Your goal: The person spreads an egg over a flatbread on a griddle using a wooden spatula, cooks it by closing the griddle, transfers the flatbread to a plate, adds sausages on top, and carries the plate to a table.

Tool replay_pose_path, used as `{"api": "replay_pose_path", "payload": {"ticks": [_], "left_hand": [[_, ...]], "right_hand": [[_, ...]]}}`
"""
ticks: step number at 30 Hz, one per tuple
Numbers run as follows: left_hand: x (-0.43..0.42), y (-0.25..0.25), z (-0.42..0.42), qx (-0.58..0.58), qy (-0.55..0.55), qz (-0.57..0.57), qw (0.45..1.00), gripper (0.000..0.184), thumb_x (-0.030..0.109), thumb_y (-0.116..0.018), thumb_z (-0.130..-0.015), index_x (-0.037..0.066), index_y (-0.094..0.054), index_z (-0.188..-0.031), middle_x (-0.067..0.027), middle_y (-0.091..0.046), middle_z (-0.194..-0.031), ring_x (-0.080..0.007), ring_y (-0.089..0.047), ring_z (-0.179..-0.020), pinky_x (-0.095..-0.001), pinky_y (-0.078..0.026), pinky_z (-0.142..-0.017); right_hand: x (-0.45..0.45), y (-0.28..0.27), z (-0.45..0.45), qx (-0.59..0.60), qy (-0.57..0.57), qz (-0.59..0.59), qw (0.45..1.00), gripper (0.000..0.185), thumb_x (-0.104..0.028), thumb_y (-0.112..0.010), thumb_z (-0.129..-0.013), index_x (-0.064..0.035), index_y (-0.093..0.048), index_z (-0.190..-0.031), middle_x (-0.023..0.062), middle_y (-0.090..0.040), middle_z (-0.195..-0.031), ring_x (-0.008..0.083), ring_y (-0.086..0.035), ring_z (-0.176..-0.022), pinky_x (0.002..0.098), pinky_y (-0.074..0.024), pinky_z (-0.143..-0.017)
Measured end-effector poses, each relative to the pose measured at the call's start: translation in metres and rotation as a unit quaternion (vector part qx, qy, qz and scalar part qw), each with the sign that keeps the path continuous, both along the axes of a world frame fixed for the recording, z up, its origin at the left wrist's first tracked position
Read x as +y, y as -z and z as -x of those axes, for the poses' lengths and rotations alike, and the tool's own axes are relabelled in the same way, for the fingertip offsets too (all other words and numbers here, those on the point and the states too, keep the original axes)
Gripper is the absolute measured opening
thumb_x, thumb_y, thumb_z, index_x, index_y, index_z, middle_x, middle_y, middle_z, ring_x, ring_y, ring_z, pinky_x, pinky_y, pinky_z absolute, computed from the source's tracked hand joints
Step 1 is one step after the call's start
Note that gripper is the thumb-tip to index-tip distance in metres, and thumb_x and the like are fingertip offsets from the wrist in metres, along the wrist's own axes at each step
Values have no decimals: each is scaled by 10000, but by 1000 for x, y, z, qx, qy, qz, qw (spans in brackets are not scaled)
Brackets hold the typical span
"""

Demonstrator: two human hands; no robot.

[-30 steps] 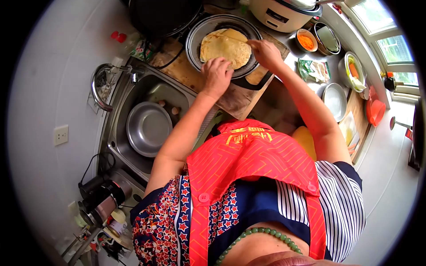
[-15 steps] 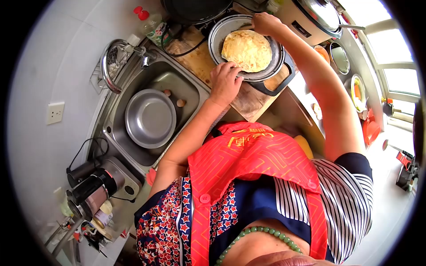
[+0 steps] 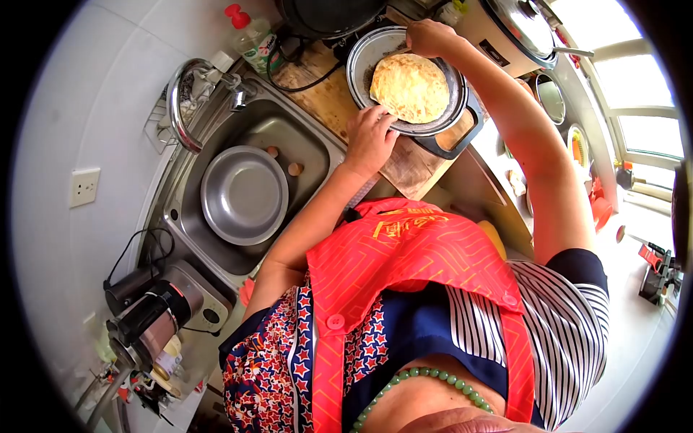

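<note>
A round, golden flatbread (image 3: 411, 88) lies in a round dark electric griddle pan (image 3: 364, 54) with a pale metal rim. Bent fingers of my left hand (image 3: 372, 141) reach over the near-left rim, their tips at the flatbread's edge. Whether they pinch the bread or the rim is hidden. At the far rim my right hand (image 3: 432, 38) is closed, its knuckles up; what it grips does not show. The pan's dark loop handle (image 3: 462, 137) sticks out at the near right.
Beneath the pan is a wooden board (image 3: 404, 169). Left of it, the sink (image 3: 310, 144) holds a metal basin (image 3: 245, 195) and eggshells (image 3: 295, 169). A tap (image 3: 173, 108), soap bottle (image 3: 256, 43), dark round lid (image 3: 328, 14) and rice cooker (image 3: 498, 43) stand around.
The whole view has shifted slightly. Both hands stay at the pan's rim in nearly the same pose, and the flatbread still lies in the pan.
</note>
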State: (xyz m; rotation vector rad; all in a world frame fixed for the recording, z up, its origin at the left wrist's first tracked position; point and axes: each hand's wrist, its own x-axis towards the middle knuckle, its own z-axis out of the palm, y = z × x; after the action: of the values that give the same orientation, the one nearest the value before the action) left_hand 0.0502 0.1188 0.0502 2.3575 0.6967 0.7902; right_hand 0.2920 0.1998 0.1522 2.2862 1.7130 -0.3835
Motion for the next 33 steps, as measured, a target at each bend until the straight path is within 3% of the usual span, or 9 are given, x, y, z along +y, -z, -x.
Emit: {"api": "replay_pose_path", "payload": {"ticks": [2,8,12,13,16,18,23,30,33], "left_hand": [[-1,0,2,2,4,5,1000,278,164,-699,-737,95,-652,-1001,-48,-566,-1106,-259,-507,-1061,-414,-378,-925],[-2,15,10,-17,14,16,1000,267,142,-700,-732,89,-654,-989,-64,-574,-1086,-270,-515,-1038,-408,-388,-918],[4,18,21,-27,9,27,999,278,125,-708,-723,80,-651,-991,-75,-578,-1078,-277,-516,-1035,-405,-397,-922],[7,18,22,-31,3,30,999,280,121,-710,-721,78,-651,-991,-78,-579,-1076,-279,-516,-1034,-404,-401,-922],[14,22,28,-18,4,32,999,282,115,-711,-723,72,-649,-994,-85,-581,-1082,-281,-517,-1037,-393,-414,-917],[15,19,29,-5,14,29,999,281,111,-710,-725,68,-647,-996,-87,-584,-1079,-281,-518,-1038,-387,-419,-915],[7,17,18,6,50,25,998,273,112,-704,-731,62,-645,-993,-89,-584,-1069,-285,-519,-1032,-390,-417,-919],[-4,15,-2,16,62,18,998,246,122,-694,-745,63,-651,-980,-79,-597,-1054,-277,-518,-1037,-393,-415,-907],[-5,12,-18,45,43,-14,998,243,165,-687,-761,80,-660,-987,-60,-607,-1069,-268,-516,-1044,-391,-404,-903]], "right_hand": [[3,-1,4,9,48,-29,998,290,-111,-549,-796,-45,-671,-1051,158,-656,-1100,324,-627,-1039,416,-528,-812],[-21,11,5,20,3,-46,999,300,-109,-542,-784,-152,-692,-1041,94,-679,-1044,294,-649,-972,399,-535,-775],[-82,26,-1,45,62,-104,992,316,-156,-437,-921,-225,-647,-1146,73,-689,-973,263,-662,-872,385,-539,-654],[-104,55,-16,93,80,-144,982,320,-141,-437,-923,-205,-629,-1171,92,-679,-999,263,-654,-839,396,-531,-627],[-179,68,4,128,136,-233,954,305,-135,-561,-834,-134,-603,-1136,176,-634,-947,376,-609,-875,453,-483,-766],[-221,88,14,157,148,-310,926,309,-100,-584,-817,-120,-607,-1125,176,-631,-941,366,-605,-901,436,-478,-776],[-270,99,25,168,230,-312,906,323,-99,-616,-806,-112,-609,-1128,169,-633,-949,355,-608,-894,415,-479,-774],[-288,78,-8,178,184,-322,911,315,-110,-634,-793,-125,-644,-1108,164,-647,-930,344,-618,-860,407,-480,-771],[-291,69,-7,207,195,-255,924,304,-126,-637,-790,-126,-660,-1093,158,-647,-895,337,-621,-861,407,-481,-761]]}}
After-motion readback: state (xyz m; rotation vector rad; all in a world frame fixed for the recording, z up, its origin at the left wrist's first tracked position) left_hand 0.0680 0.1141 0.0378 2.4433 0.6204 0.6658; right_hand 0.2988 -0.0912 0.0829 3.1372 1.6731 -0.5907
